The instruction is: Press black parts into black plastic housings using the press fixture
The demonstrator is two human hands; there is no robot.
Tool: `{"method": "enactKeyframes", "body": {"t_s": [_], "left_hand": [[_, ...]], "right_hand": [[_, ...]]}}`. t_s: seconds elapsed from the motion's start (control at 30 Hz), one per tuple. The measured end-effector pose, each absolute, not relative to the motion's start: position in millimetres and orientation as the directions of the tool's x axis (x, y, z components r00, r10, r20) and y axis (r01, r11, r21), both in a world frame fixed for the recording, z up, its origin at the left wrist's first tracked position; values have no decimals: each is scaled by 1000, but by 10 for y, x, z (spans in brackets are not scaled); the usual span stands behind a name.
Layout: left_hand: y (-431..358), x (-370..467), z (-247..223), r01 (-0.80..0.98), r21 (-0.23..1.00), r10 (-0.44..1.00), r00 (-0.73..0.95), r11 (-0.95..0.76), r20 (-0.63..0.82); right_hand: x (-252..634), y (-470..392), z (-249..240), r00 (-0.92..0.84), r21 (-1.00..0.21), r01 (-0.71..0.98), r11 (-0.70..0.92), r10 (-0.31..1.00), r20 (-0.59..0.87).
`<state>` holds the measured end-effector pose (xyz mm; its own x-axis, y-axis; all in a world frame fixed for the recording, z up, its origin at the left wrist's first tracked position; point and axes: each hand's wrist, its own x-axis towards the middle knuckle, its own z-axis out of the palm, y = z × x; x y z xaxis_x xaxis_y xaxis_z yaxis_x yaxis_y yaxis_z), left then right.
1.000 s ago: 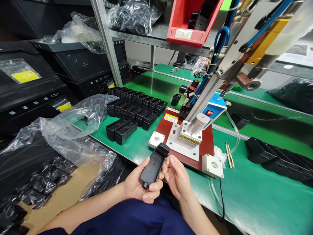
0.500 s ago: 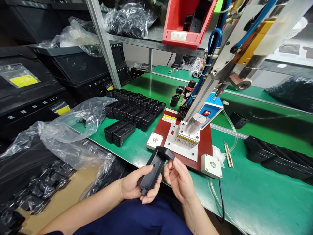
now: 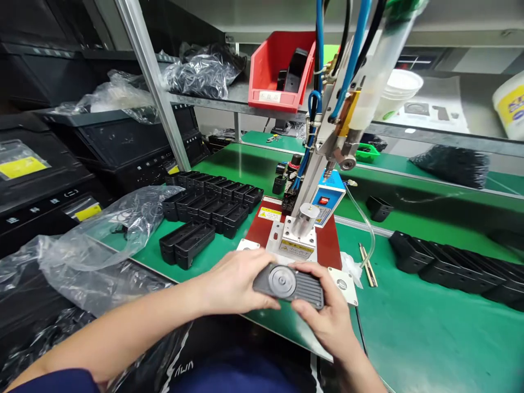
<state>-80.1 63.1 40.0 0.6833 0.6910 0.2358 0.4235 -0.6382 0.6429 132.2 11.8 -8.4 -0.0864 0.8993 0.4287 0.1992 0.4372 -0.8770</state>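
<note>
Low centre of the frame: we hold the black ribbed part (image 3: 289, 284) between both hands, its long axis left to right. Our left hand (image 3: 233, 281) clasps the left end, our right hand (image 3: 327, 316) the right, just before the red fixture plate (image 3: 332, 248) on the table (image 3: 429, 327).

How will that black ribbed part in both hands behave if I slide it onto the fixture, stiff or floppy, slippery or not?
The black ribbed part probably stays stiff: it spans between the left hand and right hand without sagging. It looks like thin moulded plastic, so likely light. The ribbed face should give some grip. Being flat, it is unlikely to roll.
</note>
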Motion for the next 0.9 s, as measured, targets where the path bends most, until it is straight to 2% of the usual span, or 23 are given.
{"method": "enactKeyframes", "body": {"t_s": [0.13, 0.23, 0.37, 0.53, 0.63, 0.9], "left_hand": [[1119, -552, 661, 233, 651, 625, 623, -722, 470], [1511, -338, 711, 127, 687, 624, 558, -715, 547], [1849, -126, 572, 85, 788, 705, 511, -610, 491], [1917, -34, 403, 79, 827, 747, 482, -557, 458], [1900, -11, 364, 75, 812, 748, 444, -579, 493], [1932, 76, 307, 123, 736, 730, 313, -666, 608]], "right_hand": [[1454, 408, 188, 138, -745, 371, 554, 760, 635], [1538, 727, 372, 213, -675, 475, 564, 671, 710], [1583, 1064, 460, 267, -728, 459, 509, 702, 660], [1593, 1172, 341, 327, -809, 407, 423, 760, 562], [1593, 1178, 230, 333, -813, 395, 427, 758, 560], [1533, 1260, 82, 399, -738, 466, 488, 629, 667]]}}
